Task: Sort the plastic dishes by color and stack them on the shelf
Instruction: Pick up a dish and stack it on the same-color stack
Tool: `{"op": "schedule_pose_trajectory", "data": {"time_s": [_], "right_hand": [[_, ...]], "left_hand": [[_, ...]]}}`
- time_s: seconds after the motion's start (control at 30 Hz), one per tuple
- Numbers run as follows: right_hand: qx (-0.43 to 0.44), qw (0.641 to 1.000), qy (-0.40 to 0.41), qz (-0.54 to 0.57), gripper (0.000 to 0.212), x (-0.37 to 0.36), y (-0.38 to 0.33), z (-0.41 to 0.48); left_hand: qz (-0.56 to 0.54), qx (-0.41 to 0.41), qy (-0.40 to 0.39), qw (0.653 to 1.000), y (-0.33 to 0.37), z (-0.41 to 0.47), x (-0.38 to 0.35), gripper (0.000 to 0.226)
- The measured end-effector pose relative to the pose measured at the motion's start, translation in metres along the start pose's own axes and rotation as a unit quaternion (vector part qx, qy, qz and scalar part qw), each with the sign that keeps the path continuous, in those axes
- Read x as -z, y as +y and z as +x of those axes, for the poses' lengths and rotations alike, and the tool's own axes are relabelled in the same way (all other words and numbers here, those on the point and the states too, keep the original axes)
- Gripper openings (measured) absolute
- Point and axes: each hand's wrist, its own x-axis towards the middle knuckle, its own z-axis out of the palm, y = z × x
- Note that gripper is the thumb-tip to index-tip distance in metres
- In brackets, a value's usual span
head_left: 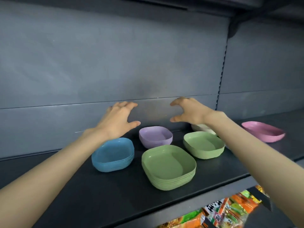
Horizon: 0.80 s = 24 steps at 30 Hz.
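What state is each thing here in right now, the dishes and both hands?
Left hand: open, holds nothing, above the shelf.
Right hand: open, holds nothing.
Blue stack: nested, upright.
Purple stack: nested, upright, below the hands.
Front green stack: nested, upright.
Back green stack: nested, upright.
White stack: mostly hidden behind the right arm.
Pink dish: apart at the right, looks tilted.
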Motion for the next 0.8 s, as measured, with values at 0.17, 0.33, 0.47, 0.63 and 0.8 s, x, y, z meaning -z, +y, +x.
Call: {"op": "schedule_pose_trajectory", "data": {"time_s": [0.17,0.33,0.47,0.63,0.8], "right_hand": [[-0.076,0.995,0.045,-0.047,0.064,0.042,0.073,-0.038],[-0.147,0.983,0.076,-0.079,0.063,0.073,0.159,-0.099],[-0.186,0.975,0.076,-0.094,0.065,0.092,0.235,-0.151],[-0.223,0.966,0.060,-0.115,0.067,0.112,0.326,-0.207],[-0.234,0.963,0.062,-0.121,0.066,0.134,0.406,-0.239]], "left_hand": [[0.027,-0.083,0.017,0.996,0.078,0.052,-0.008,0.069],[0.033,-0.142,0.021,0.989,0.171,0.088,-0.040,0.071],[0.021,-0.176,0.019,0.984,0.258,0.110,-0.074,0.072],[0.010,-0.208,0.011,0.978,0.363,0.131,-0.121,0.071],[0.010,-0.229,0.014,0.973,0.450,0.159,-0.152,0.070]]}}
